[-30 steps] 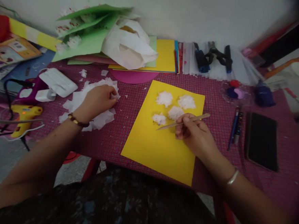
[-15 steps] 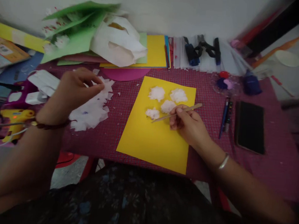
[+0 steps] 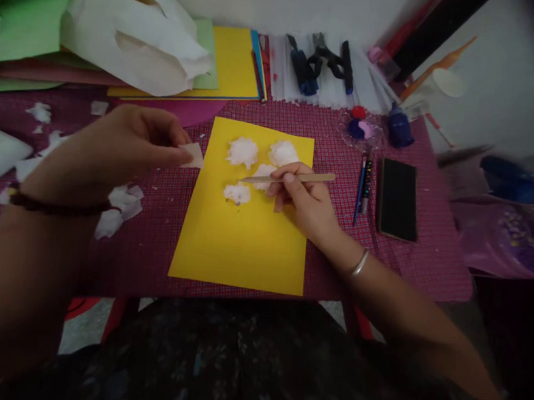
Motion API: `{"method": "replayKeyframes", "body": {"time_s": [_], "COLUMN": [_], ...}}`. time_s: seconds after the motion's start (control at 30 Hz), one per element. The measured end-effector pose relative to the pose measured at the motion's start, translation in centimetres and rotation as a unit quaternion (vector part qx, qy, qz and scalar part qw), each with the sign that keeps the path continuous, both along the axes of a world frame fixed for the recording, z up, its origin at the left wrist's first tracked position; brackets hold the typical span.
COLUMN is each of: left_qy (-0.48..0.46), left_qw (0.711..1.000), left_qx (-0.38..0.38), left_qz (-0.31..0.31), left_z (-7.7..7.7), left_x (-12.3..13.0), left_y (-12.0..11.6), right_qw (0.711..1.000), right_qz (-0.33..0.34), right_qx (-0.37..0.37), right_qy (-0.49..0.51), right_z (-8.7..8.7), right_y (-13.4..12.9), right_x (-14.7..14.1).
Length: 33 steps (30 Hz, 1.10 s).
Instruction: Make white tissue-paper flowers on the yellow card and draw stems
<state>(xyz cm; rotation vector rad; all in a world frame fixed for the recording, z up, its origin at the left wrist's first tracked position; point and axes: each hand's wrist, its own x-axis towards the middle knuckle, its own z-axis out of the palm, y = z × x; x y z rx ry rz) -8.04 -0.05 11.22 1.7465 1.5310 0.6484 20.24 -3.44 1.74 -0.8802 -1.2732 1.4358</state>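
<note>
A yellow sheet [image 3: 241, 241] lies on the checked tablecloth, with several white crumpled paper tufts [image 3: 241, 152] on its upper half. My left hand [image 3: 138, 139] pinches a small pale paper square [image 3: 193, 156] at the sheet's left edge. Between the fingers and thumb of my right hand [image 3: 301, 196] is a thin wooden stick [image 3: 317, 177], held over the sheet, its pointed end just above the lower-left tuft. Loose white paper pieces [image 3: 123, 205] lie on the cloth, partly hidden by my left forearm.
Beyond the yellow sheet are stacked coloured papers [image 3: 233, 63], a cut white paper [image 3: 145, 39] and black-handled tools [image 3: 326, 64]. To the right lie pens [image 3: 363, 182], a black rectangular object [image 3: 397, 200] and a dark blue bottle [image 3: 399, 127].
The view has shifted right. My left hand has come closer to the yellow sheet, and a paper square now shows in its fingers. My right hand still holds the stick, now tilted less.
</note>
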Motion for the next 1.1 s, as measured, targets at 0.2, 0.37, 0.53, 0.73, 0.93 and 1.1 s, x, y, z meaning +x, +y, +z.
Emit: {"method": "replayKeyframes", "body": {"time_s": [0.2,0.37,0.53,0.73,0.93,1.1], "left_qy": [-0.056,0.010,0.112,0.116,0.075,0.051], "left_qw": [0.997,0.997,0.948,0.919,0.967,0.991], "left_qx": [-0.044,0.070,0.294,0.350,0.208,0.085], "left_qz": [0.008,0.003,-0.037,-0.142,-0.125,-0.094], "left_z": [-4.7,-6.8,-8.0,-9.9,-8.9,-7.7], "left_x": [2.3,2.2,1.7,2.0,2.1,2.1], "left_y": [0.7,-0.1,0.0,0.0,-1.1,-0.9], "right_qw": [0.998,0.998,0.997,0.995,0.994,0.995], "right_qz": [0.039,0.052,0.070,0.081,0.070,0.050], "right_qx": [0.004,-0.026,-0.031,-0.040,-0.051,-0.062], "right_qy": [-0.043,-0.032,-0.025,-0.049,-0.062,-0.062], "right_z": [-0.4,-0.3,0.3,0.8,1.0,0.9], "right_y": [0.3,0.2,-0.1,-0.3,-0.3,-0.2], "right_x": [-0.4,-0.1,0.2,0.6,0.6,0.2]}}
